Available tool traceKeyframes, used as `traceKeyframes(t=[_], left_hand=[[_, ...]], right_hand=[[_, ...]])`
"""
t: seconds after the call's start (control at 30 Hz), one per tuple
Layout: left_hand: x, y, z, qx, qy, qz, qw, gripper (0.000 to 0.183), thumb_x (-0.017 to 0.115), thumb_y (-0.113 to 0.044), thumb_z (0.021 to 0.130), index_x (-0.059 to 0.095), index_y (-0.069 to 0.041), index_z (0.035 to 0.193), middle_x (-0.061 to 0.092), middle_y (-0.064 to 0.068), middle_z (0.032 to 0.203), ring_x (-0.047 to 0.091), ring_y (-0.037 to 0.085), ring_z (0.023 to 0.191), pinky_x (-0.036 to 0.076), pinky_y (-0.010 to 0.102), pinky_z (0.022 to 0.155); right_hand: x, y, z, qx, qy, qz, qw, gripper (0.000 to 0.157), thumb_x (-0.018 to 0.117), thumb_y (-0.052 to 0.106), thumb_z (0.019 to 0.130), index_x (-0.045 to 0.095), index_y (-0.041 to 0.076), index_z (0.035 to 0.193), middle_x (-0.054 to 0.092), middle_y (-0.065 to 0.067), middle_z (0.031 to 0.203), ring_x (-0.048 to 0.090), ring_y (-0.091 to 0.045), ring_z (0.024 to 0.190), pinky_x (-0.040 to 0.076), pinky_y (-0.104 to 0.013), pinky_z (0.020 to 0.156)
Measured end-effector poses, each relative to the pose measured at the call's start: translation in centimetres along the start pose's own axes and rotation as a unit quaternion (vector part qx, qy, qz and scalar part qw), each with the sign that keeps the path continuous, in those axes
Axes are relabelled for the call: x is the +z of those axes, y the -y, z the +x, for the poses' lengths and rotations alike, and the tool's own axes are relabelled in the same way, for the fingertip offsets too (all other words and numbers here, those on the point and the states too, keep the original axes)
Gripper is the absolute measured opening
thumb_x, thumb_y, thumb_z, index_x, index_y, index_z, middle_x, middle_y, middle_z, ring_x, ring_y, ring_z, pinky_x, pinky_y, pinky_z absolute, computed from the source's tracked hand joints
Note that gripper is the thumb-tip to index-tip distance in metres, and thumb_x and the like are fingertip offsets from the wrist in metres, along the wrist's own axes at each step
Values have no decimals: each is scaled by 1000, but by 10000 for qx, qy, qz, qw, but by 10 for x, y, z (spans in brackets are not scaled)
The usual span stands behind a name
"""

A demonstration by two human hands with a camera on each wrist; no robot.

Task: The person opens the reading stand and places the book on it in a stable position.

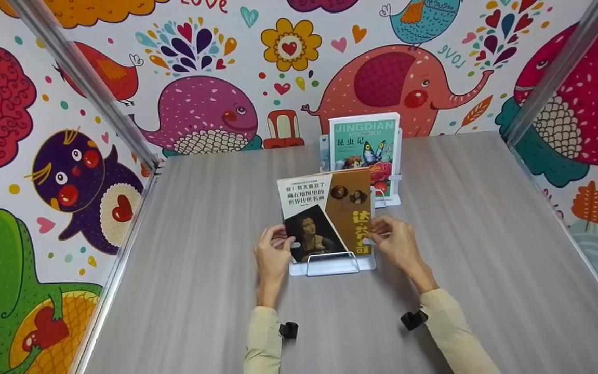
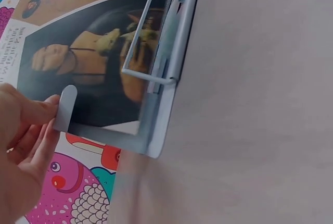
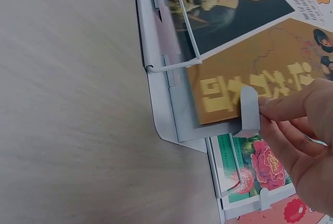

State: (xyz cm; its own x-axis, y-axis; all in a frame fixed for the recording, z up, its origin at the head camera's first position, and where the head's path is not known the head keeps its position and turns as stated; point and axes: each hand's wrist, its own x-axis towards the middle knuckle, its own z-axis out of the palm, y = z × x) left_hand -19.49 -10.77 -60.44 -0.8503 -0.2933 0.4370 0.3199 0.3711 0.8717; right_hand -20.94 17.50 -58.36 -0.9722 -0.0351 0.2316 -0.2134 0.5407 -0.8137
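Note:
A book (image 1: pixel 340 208) with a brown and white cover and a portrait painting leans back on a white book stand (image 1: pixel 299 268). A wire holder (image 2: pixel 139 75) at the stand's front crosses the cover's lower edge. My left hand (image 1: pixel 271 259) pinches the left side clip (image 2: pixel 65 108) of the stand between thumb and fingers. On the opposite side, my right hand (image 1: pixel 401 246) pinches the right side clip (image 3: pixel 250 110), which folds over the cover's edge beside the large yellow characters.
Behind stands a second book (image 1: pixel 363 140) with a green cover, a butterfly and a red flower, on another white stand (image 1: pixel 396 199). The grey wood-grain table (image 1: pixel 200 249) meets a cartoon-printed wall (image 1: pixel 288 88). Metal posts (image 1: pixel 91 83) rise at the corners.

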Motion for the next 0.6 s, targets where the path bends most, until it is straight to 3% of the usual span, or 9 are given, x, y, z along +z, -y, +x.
traceKeyframes(t=[0.13, 0.23, 0.4, 0.5, 0.6], left_hand=[[-1, 2, 1, -13, 7, -9, 10000, 26, 80, 13, 76, 69, 7, 98, 68, 18, 90, 72, 32, 83, 63, 31, 76], [0, 3, 0, 47, -54, -100, 9999, 26, 79, 14, 76, 69, 8, 99, 68, 19, 91, 71, 34, 83, 63, 34, 76], [-4, 8, -3, 28, -87, -206, 9997, 27, 80, 9, 79, 70, 5, 103, 68, 18, 94, 71, 33, 86, 63, 34, 79], [-11, 11, -7, -169, -20, 20, 9999, 21, 78, 3, 84, 70, 3, 104, 69, 15, 95, 70, 29, 86, 62, 32, 78], [-17, 14, -14, -559, 242, 291, 9977, 14, 73, -4, 91, 71, 1, 104, 71, 13, 92, 70, 25, 83, 61, 30, 75]], right_hand=[[1, 0, 0, 13, 31, 21, 10000, 20, 81, -5, 80, 71, -1, 97, 74, -13, 89, 72, -26, 81, 63, -39, 74], [1, -2, -1, 20, -34, 148, 9999, 20, 80, -6, 81, 71, 0, 98, 74, -13, 89, 71, -25, 81, 63, -32, 73], [4, -14, -11, -155, -577, 695, 9958, 22, 78, -9, 81, 71, -2, 100, 74, -14, 91, 73, -29, 82, 60, -19, 73], [7, -25, -24, -139, -747, 710, 9946, 25, 79, -10, 79, 70, -4, 102, 75, -15, 91, 74, -31, 83, 60, -20, 74], [11, -33, -37, 107, -456, 466, 9978, 26, 79, -10, 79, 71, -5, 104, 75, -15, 92, 73, -29, 82, 60, -21, 72]])
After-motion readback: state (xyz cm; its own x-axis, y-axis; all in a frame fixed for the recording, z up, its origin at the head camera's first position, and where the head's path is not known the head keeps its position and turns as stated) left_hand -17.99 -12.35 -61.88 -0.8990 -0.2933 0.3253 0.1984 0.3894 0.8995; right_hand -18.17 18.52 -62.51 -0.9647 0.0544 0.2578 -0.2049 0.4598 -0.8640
